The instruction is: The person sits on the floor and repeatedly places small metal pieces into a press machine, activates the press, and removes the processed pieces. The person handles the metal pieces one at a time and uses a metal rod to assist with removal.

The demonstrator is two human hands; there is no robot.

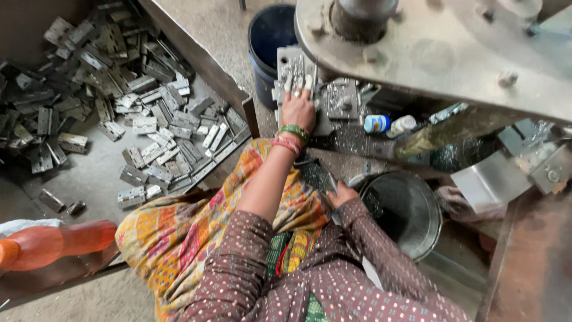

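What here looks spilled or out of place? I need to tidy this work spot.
An orange plastic bottle lies on its side at the tray's edge. Metal hinges are heaped loosely in the tray, some strays apart near its front. The left hand presses a hinge plate under the machine.

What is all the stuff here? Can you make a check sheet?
Surface: grey tray on the left; press bed under the machine.
Job's things: metal plate on the bed; heap of hinges in the tray.
Clutter: two small bottles, orange bottle.
Hands: left hand flat on the plate, open; right hand at the rim of the metal bowl, grip unclear.
Cables: nothing seen.
Surroundings: blue bucket, dusty floor.
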